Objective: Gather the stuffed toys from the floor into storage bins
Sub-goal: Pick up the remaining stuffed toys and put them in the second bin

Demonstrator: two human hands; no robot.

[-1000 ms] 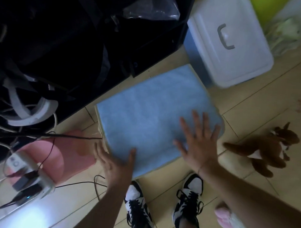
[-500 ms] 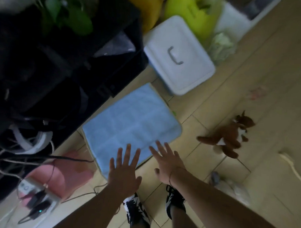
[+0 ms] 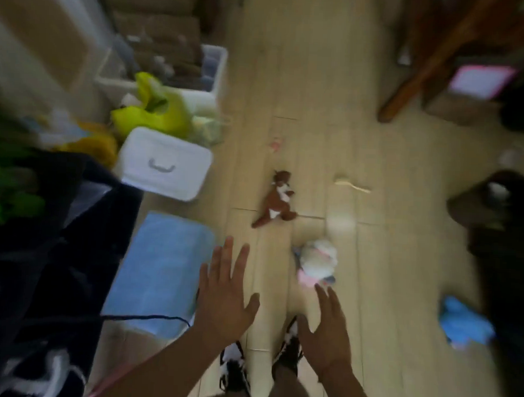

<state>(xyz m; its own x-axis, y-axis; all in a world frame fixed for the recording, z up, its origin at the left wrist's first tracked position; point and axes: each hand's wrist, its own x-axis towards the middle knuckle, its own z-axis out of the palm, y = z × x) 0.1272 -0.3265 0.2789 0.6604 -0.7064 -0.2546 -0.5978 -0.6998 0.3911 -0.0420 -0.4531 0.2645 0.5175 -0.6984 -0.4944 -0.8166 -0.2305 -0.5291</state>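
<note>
Head view: I am holding my left hand (image 3: 224, 298) and right hand (image 3: 327, 334) out, fingers spread, gripping nothing. Fuzzy brown stuffed toy (image 3: 275, 200) is lying ahead on the wooden floor (image 3: 316, 126); fluffy white-pink toy (image 3: 316, 264) just beyond my right fingertips.

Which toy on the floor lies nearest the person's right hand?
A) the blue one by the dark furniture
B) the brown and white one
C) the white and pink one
C: the white and pink toy lies just beyond the fingers of the right hand; the brown toy and blue toy lie farther off.
</note>
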